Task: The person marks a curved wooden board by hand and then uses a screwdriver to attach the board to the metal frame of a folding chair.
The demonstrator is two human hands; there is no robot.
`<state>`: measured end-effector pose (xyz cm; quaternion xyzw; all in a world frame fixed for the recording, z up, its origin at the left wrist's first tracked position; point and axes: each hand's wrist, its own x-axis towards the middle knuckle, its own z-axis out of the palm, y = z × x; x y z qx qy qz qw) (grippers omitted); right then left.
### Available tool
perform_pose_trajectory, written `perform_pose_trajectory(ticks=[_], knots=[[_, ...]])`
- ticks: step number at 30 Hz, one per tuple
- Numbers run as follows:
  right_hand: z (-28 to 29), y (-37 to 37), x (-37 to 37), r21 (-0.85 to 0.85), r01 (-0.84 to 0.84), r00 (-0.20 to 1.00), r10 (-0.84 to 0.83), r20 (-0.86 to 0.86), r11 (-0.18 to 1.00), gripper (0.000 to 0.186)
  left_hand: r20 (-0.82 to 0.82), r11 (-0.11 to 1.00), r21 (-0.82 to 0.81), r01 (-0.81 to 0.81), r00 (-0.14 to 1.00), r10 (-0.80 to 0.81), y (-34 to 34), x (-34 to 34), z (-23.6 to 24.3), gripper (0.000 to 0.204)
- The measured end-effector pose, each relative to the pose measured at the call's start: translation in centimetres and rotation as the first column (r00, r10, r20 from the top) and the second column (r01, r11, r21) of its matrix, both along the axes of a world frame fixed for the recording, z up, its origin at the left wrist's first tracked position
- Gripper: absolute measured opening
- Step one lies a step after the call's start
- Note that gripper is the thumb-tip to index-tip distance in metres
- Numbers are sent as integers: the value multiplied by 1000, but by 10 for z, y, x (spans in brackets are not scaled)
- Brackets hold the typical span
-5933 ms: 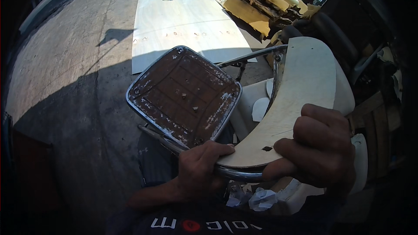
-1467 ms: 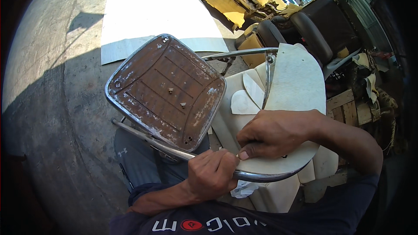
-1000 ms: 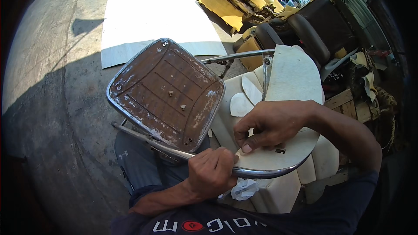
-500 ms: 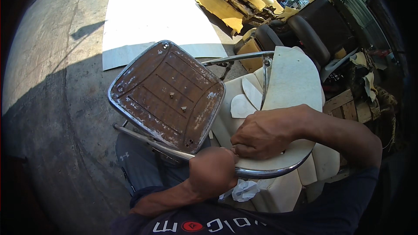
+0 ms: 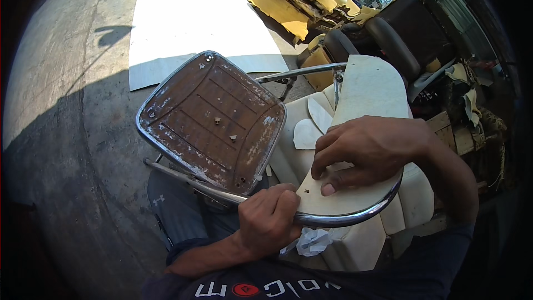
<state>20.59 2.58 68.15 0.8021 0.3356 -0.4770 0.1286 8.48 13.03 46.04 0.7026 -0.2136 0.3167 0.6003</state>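
Gripping chrome tube frame (image 5: 344,221) in head view: your left hand (image 5: 268,215) closed round it, at near end of pale curved board (image 5: 366,90). Your right hand (image 5: 371,150) half open, thumb apart from bent fingers, resting on board; dark speck (image 5: 306,191) near thumb. Board lies along frame's curve, right of brown seat pan (image 5: 214,125).

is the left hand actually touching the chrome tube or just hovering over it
Touching: the head view shows the left hand closed around the chrome tube, which runs into the fist on one side and comes out on the other.
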Motion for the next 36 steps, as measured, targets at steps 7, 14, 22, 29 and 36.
perform_pose_trajectory(ticks=[7, 14, 22, 29, 36], knots=[[28, -29, -61, 128, -234, 951, 200, 234, 964, 74, 35, 1000, 6, 13, 999, -13, 1, 2, -3, 37], [17, -38, -74, 168, -210, 909, 129, 395, 963, 60, 64, 999, -26, 40, 997, -39, 1, 4, -1, 38], [12, -43, -75, 197, -206, 904, 109, 413, 959, 50, 49, 999, 20, 33, 998, -34, 0, 3, -3, 39], [12, -42, -76, 191, -249, 905, 158, 396, 949, 43, 80, 986, 84, 143, 985, -150, 7, 6, -6, 43], [10, -42, -83, 230, -280, 867, 142, 478, 932, 33, 70, 993, 68, 101, 992, -106, 6, 4, -3, 49]])
